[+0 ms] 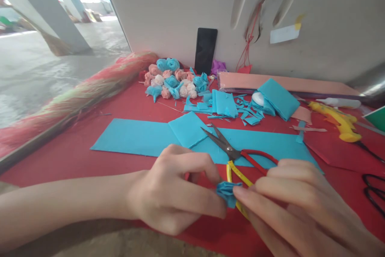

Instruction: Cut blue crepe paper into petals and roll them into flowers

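Between my two hands is a small blue crepe paper flower (227,193), with folded, ruffled layers. My left hand (180,189) pinches its left side between thumb and fingers. From the right, the fingertips of my right hand (297,201) press on its edge; the lower part of that hand is cut off by the frame. Just beyond the hands lie scissors (231,152) with one red and one yellow handle, blades apart. They rest on a long blue paper strip (135,136), and a folded blue paper square (190,129) lies on it too.
Blue, pink and white paper flowers (173,82) are heaped at the back. A dark phone (205,50) leans on the panel. Blue scraps (249,114) and folded blue paper (278,98) lie mid-table. At right are a yellow glue gun (339,122) and black cable (373,193).
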A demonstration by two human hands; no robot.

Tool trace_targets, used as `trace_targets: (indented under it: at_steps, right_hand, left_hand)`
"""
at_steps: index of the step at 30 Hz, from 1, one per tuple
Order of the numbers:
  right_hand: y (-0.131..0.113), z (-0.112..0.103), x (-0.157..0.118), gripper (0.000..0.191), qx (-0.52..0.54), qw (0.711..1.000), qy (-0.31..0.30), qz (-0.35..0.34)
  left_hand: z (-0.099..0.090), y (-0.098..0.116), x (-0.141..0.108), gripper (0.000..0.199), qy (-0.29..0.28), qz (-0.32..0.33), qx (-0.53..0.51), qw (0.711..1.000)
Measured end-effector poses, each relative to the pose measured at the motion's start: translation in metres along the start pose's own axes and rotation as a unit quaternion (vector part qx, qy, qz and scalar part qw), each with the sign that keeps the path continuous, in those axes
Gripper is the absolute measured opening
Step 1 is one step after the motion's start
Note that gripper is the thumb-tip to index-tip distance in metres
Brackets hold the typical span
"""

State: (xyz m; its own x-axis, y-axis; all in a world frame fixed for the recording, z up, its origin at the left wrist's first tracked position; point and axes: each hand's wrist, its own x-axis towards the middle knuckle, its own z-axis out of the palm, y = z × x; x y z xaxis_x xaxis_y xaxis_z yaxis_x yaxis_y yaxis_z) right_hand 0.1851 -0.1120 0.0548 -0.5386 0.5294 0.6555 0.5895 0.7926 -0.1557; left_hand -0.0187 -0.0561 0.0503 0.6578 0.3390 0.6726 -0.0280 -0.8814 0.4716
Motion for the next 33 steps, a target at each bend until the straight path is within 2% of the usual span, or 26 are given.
trace_targets:
  at_steps: [2, 8, 12, 16, 20, 24, 30, 33]
  right_hand:
    - [0.000, 0.003, 0.001, 0.020, -0.025, 1.000, 0.011, 0.007]
    - [-0.005, 0.012, 0.006, 0.012, -0.051, 0.994, 0.055, 0.084]
    - [-0.009, 0.016, 0.008, 0.010, -0.001, 0.991, 0.074, 0.114]
    - [-0.017, 0.020, 0.010, 0.002, 0.077, 0.975, 0.104, 0.181]
    - [-0.022, 0.020, 0.011, 0.012, 0.153, 0.954, 0.111, 0.235]
    - [-0.018, 0.019, 0.010, 0.012, 0.142, 0.962, 0.084, 0.218]
    - [-0.009, 0.025, 0.007, 0.008, 0.112, 0.974, 0.149, 0.131]
    - [-0.013, 0.025, 0.008, 0.011, 0.132, 0.971, 0.131, 0.152]
  left_hand:
    - [0.000, 0.000, 0.001, 0.024, -0.007, 0.016, 0.012, 1.000]
    - [0.006, 0.004, -0.003, 0.025, 0.026, -0.057, -0.053, 0.997]
    - [0.007, 0.004, -0.004, 0.026, 0.038, -0.059, -0.055, 0.996]
    - [0.007, 0.003, -0.003, 0.026, 0.036, -0.060, -0.062, 0.996]
    - [0.007, 0.003, -0.002, 0.025, 0.032, -0.065, -0.070, 0.995]
    - [0.007, 0.004, -0.004, 0.026, 0.031, -0.072, -0.070, 0.994]
    - [0.009, 0.003, -0.003, 0.024, 0.031, -0.079, -0.070, 0.994]
    - [0.011, 0.002, -0.004, 0.025, 0.027, -0.077, -0.070, 0.994]
